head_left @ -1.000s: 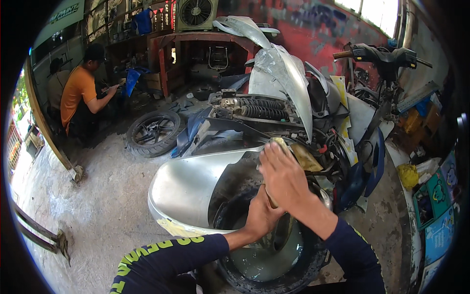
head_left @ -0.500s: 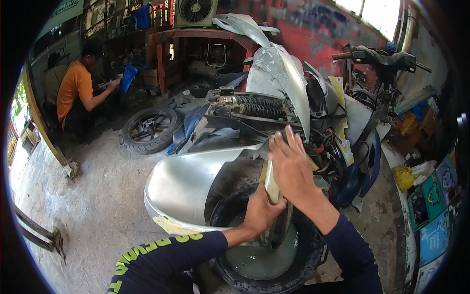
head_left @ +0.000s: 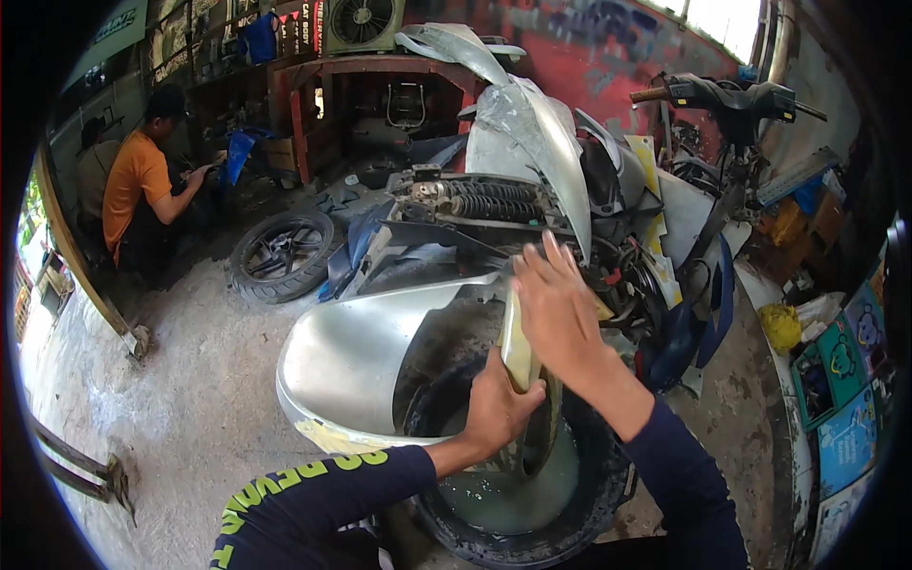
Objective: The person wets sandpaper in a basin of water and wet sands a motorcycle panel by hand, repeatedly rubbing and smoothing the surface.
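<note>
A curved motorcycle body panel (head_left: 337, 356), silver with yellowish patches, is tilted over a black tub (head_left: 608, 484) of cloudy water (head_left: 508, 499). My left hand (head_left: 496, 410) is closed around the panel's narrow, pale yellow side, thumb toward me. Against the upper part of that same side lies my right hand (head_left: 559, 309), its fingers stretched out and pointing up. Whether anything thin sits under the right palm is hidden. The panel's lower end hangs down inside the tub.
Beyond the panel lies a partly stripped motorcycle (head_left: 494, 204) with loose silver fairings (head_left: 546, 123). A wheel (head_left: 282, 255) rests on the concrete at left. Farther left crouches a person in orange (head_left: 142, 185) holding a blue piece (head_left: 239, 157). Boxes (head_left: 845, 442) line the right side.
The whole view has shifted slightly, moving the scene left. Both my hands keep nearly the same places on the panel. The crouching person's hand has drawn back from the blue piece.
</note>
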`<state>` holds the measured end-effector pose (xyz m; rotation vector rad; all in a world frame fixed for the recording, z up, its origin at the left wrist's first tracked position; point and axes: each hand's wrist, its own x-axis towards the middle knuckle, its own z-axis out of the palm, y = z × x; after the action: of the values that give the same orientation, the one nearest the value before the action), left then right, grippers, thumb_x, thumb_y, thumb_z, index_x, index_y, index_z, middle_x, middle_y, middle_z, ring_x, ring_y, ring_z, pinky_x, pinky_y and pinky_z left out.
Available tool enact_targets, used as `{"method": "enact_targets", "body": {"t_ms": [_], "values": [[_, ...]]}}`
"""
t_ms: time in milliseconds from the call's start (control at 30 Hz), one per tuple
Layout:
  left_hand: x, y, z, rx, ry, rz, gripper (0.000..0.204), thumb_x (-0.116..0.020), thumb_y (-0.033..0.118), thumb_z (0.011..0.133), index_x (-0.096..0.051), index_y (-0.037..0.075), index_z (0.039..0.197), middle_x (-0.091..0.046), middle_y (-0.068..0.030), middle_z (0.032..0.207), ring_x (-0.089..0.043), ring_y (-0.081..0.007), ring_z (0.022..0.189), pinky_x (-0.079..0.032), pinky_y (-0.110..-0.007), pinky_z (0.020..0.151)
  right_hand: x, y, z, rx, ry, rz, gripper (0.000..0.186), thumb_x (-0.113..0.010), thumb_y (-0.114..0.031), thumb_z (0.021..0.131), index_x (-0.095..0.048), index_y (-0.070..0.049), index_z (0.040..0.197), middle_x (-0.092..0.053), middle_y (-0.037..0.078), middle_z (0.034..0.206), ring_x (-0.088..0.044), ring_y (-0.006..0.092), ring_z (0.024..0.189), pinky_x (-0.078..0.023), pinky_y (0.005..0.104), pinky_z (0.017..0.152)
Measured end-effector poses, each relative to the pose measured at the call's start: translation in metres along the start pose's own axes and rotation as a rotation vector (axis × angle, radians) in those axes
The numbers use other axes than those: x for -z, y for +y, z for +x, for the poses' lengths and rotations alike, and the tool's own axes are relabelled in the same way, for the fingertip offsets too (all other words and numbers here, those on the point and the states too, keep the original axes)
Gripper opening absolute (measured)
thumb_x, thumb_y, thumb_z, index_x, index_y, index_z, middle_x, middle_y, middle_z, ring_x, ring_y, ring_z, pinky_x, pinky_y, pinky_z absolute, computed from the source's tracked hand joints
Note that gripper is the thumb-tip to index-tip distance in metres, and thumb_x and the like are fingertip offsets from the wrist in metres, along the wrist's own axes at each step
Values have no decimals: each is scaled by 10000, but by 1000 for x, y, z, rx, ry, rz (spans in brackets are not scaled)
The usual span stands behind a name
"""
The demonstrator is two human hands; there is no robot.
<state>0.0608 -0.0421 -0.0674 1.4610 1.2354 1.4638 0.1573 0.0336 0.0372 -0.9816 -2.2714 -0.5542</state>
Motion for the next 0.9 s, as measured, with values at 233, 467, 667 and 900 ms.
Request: {"method": "enact_targets", "body": {"t_ms": [233,467,667,900], "values": [[13,11,3,42,-41,72,587,-791,198,803,-467,-94,1196,-691,-306,977,-703,-450,950,-553,-451,843,16,3,-9,-16,-24,118,276,-588,-130,953,-701,19,1156,-644,258,1302,-536,479,1302,-422,542,1113],[14,7,29,-79,169,160,880,-790,320,817,-327,-67,1457,-458,-300,1401,-481,-397,1328,-413,-445,1106,10,50,-5,-927,28,1092,329,-579,-189,1010,-693,39,1217,-692,250,1217,-631,424,1208,-531,411,981],[21,33,62,-114,39,157,845,-830,256,775,-381,-46,1424,-529,-282,1349,-545,-390,1263,-444,-451,1065,5,43,-12,-38,71,464,304,-609,-156,975,-700,41,1188,-658,249,1274,-596,442,1242,-491,463,1036],[8,23,59,-78,-51,-34,628,-810,123,785,-481,-64,1286,-652,-272,1172,-653,-377,1126,-497,-422,948,1,2,8,10,30,68,315,-621,-75,928,-674,103,1182,-635,282,1301,-494,469,1351,-422,481,1120]]}}
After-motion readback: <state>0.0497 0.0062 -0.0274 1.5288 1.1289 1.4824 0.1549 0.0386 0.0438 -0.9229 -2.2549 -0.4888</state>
